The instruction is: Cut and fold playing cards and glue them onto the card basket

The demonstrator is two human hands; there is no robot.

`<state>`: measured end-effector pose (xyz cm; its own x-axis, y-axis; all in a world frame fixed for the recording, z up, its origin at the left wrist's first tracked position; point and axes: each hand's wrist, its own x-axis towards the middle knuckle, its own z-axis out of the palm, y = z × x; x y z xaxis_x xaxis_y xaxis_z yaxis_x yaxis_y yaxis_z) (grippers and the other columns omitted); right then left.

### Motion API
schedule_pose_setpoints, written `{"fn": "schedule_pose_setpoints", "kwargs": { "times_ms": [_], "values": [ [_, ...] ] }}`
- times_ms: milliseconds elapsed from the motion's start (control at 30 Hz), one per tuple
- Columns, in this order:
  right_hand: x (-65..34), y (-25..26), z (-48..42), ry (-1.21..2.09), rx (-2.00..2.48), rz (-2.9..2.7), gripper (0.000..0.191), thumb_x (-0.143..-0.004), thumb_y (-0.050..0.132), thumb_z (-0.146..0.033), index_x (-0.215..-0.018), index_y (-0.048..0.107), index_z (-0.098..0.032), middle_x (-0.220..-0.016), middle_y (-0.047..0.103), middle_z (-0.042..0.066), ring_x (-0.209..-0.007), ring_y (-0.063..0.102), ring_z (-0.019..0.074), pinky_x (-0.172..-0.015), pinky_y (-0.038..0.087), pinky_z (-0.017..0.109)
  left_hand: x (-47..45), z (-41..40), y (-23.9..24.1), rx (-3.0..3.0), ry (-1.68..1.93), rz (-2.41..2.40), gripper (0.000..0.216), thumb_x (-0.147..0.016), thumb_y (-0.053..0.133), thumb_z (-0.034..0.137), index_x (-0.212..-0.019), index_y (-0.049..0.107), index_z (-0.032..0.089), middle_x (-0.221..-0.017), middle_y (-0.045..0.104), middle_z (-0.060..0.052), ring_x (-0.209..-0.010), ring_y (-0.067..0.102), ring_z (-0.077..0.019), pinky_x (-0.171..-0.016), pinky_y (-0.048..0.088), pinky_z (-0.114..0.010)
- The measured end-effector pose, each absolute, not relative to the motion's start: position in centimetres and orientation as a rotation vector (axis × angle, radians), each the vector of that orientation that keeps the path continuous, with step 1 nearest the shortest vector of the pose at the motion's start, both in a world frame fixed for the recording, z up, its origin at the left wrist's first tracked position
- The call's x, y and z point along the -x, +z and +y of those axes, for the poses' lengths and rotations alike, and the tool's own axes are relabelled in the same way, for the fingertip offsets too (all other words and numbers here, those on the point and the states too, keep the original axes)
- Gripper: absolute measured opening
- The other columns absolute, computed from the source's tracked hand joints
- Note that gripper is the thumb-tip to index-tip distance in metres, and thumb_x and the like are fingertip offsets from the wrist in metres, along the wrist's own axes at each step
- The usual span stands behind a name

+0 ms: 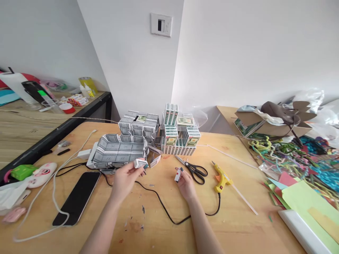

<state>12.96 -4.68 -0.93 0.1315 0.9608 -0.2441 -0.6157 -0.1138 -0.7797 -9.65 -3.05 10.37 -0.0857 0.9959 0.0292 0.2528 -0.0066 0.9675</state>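
Observation:
My left hand (126, 179) is raised over the wooden table (159, 225), its fingers pinched on a small folded patterned card piece (140, 163). Just behind it stands a box-shaped structure of patterned cards (119, 152). My right hand (185, 183) rests on the table and grips a small playing card (178, 174) with a red mark. Black-handled scissors (195, 170) lie just right of that hand. A yellow glue gun (221, 178) lies further right, its black cord (169, 211) looping under my arms.
Stacks of card packs (178, 135) and card blocks (139, 125) sit at the back. A black phone (78, 197) with a white cable lies left. Coloured paper (304, 197), pipe cleaners (291, 155) and a cardboard box (272, 123) fill the right. A second table (23, 120) stands left.

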Motion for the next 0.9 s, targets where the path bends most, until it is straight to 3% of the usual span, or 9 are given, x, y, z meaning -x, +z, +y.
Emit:
{"fn": "schedule_pose_setpoints", "kwargs": {
  "times_ms": [100,233,433,567,700,900],
  "values": [
    [-12.8,-0.8,-4.8,1.457,0.905,-0.476,0.025,-0.070,0.067,-0.035,-0.085,0.069,-0.016,-0.069,0.065,0.004,-0.055,0.054,0.0116,-0.053,0.043,0.024,11.5,-1.9,12.0,-1.450,1.326,1.671,0.034,-0.069,0.061,0.036,-0.097,0.065,0.017,-0.065,0.066,0.000,-0.059,0.060,-0.0137,-0.063,0.049,-0.024],
    [-12.7,-0.7,-4.7,1.495,0.841,-0.398,0.021,-0.069,0.068,-0.030,-0.084,0.069,-0.015,-0.069,0.066,0.003,-0.056,0.055,0.0103,-0.055,0.044,0.023,11.5,-1.1,13.1,-1.694,1.276,1.673,0.033,-0.072,0.058,0.036,-0.098,0.065,0.017,-0.079,0.068,-0.003,-0.066,0.061,-0.0135,-0.065,0.049,-0.022],
    [-13.3,-0.7,-4.7,1.552,0.752,-0.193,0.016,-0.068,0.068,-0.025,-0.082,0.068,-0.017,-0.073,0.068,0.000,-0.056,0.056,0.0089,-0.053,0.045,0.020,4.9,-0.4,12.7,-2.353,0.581,1.391,0.026,-0.079,0.048,0.025,-0.100,0.065,0.021,-0.081,0.067,-0.004,-0.071,0.061,-0.0149,-0.064,0.045,-0.023],
    [-13.6,-0.8,-5.0,1.551,0.711,-0.146,0.013,-0.070,0.065,-0.026,-0.081,0.067,-0.019,-0.075,0.068,-0.001,-0.059,0.057,0.0098,-0.055,0.046,0.021,-0.7,1.7,10.9,-2.520,-0.055,1.431,0.021,-0.076,0.048,0.012,-0.084,0.068,0.015,-0.082,0.067,-0.011,-0.079,0.063,-0.0214,-0.069,0.046,-0.029],
    [-13.7,-0.8,-5.1,1.541,0.712,-0.163,0.013,-0.072,0.062,-0.027,-0.081,0.067,-0.019,-0.072,0.067,-0.001,-0.058,0.057,0.0102,-0.056,0.047,0.022,-4.7,3.5,9.0,-2.482,-0.201,1.530,0.024,-0.073,0.047,0.001,-0.084,0.067,0.005,-0.082,0.067,-0.020,-0.083,0.064,-0.0279,-0.068,0.049,-0.034],
    [-13.6,-0.8,-5.0,1.554,0.721,-0.168,0.011,-0.074,0.060,-0.024,-0.081,0.066,-0.019,-0.072,0.067,-0.001,-0.062,0.058,0.0110,-0.058,0.047,0.022,-7.2,4.4,7.3,-2.462,-0.232,1.537,0.021,-0.069,0.056,0.000,-0.085,0.068,0.004,-0.085,0.066,-0.023,-0.089,0.063,-0.0308,-0.073,0.050,-0.039]
  ]
}}
